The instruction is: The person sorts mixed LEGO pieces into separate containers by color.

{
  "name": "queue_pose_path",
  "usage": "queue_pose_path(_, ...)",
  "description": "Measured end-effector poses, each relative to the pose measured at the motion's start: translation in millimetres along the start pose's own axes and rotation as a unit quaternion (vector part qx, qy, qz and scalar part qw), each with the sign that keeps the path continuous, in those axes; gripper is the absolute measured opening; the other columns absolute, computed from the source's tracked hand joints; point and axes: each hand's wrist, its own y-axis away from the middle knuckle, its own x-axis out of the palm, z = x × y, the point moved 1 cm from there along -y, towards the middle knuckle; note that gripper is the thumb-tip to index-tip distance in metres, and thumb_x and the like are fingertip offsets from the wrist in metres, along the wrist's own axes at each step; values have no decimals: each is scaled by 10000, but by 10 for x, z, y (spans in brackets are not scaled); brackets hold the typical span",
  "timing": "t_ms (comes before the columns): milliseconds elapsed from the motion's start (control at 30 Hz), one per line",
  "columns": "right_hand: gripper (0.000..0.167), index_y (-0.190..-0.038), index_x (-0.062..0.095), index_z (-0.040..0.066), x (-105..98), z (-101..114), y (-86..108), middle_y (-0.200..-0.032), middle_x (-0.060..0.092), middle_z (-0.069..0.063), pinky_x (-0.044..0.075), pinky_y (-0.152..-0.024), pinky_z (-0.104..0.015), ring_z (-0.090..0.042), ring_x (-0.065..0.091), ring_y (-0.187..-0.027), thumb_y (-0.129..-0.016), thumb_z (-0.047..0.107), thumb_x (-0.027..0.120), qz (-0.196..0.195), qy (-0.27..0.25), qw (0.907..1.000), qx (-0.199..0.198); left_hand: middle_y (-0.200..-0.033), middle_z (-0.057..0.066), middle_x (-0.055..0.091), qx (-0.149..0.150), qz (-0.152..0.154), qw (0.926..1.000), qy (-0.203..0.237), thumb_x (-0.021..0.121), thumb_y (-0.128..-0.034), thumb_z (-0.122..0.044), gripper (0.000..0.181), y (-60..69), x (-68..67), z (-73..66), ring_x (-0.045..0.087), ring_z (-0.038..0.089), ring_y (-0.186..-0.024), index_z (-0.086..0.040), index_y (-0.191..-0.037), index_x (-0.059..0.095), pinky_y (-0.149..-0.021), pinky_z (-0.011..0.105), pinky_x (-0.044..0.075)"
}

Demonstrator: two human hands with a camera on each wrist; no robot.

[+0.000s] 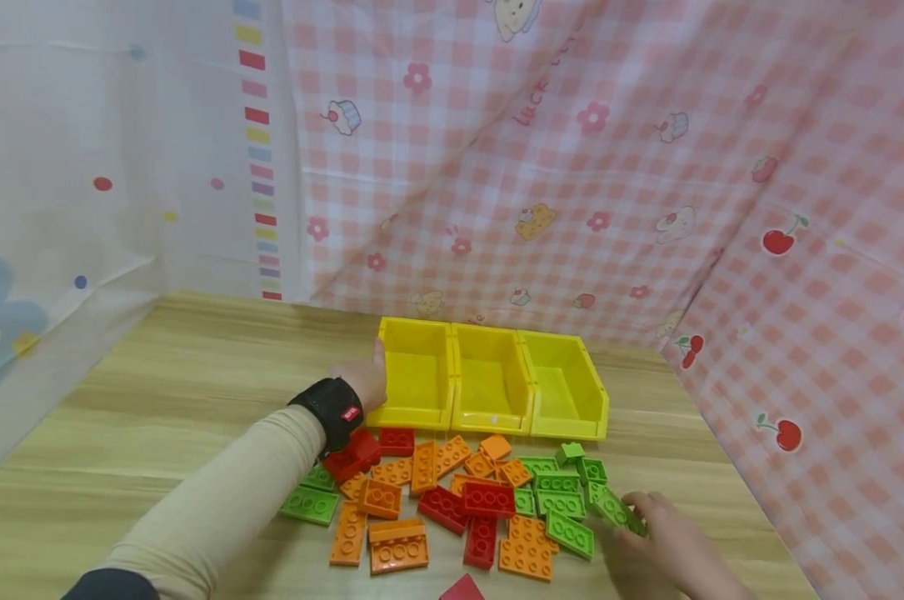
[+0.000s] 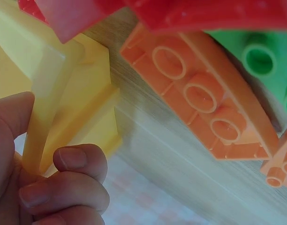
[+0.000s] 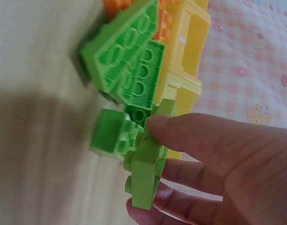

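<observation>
At the left end of the joined yellow bins point(image 1: 408, 416), my left hand point(image 1: 363, 383) grips the outer side wall. The left wrist view has the thumb on one face of that yellow wall point(image 2: 44, 101) and curled fingers point(image 2: 71, 158) on the other. My right hand point(image 1: 665, 537) pinches a green toy building brick point(image 1: 615, 508) between thumb and fingers at the right of the pile. Seen from the right wrist, this brick point(image 3: 146, 176) is tilted on edge, its studs facing left. Other green bricks point(image 3: 122, 47) lie close beside it.
Orange bricks point(image 1: 398, 546), red bricks point(image 1: 489, 498) and green bricks point(image 1: 569, 533) lie loosely piled in front of the bins, some overlapping. Red bricks point(image 1: 354, 452) sit beneath the left wrist. A checked pink cloth point(image 1: 496, 183) hangs behind the wooden table point(image 1: 219, 367).
</observation>
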Motion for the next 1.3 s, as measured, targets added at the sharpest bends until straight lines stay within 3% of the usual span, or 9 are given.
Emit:
queue_pose_path(167,392,-1073,601,-48,-86,41,-112,-877,567,-86,493,-661,-399,-226,582,-786,-778,173,735,-170,133,9993,-292,-564,39,484,-37,13,10000,53,536,-922,-243,783,10,-12,-10,423,176,-486,-25,-1491,45,-560,348,402)
queue_pose_path(533,428,-1152,582,-12,-191,208,-395,-955,585,-99,484,-666,-399,-245,590,-835,-822,234,702,185,158,9991,-356,-572,44,489,-106,-24,9998,144,529,-923,-235,777,-18,13,-16,432,179,-488,-33,-1493,40,-551,339,397)
queue_pose_path(833,403,-1135,564,-62,-214,309,-741,-990,576,-172,490,-688,-425,-318,590,-872,-850,202,672,151,307,9966,-755,-550,32,470,-124,-59,9999,86,525,-926,-227,759,48,27,-1,414,161,-462,-27,-1491,59,-532,329,398)
queue_pose_path(1067,428,-1149,558,-87,-211,333,-978,-1026,561,-245,474,-712,-476,-354,579,-876,-846,192,674,-195,520,9944,-895,-541,24,463,-138,-61,9999,-15,528,-931,-258,759,66,67,-20,428,159,-467,-34,-1493,70,-534,324,418)
queue_pose_path(1300,403,-1157,567,-98,-226,333,-1246,-997,567,-258,462,-734,-485,-385,567,-867,-831,109,682,-391,746,9876,-1325,-615,78,524,-402,88,9991,119,536,-934,-263,778,18,41,-20,496,206,-558,-92,-1504,35,-634,351,421)
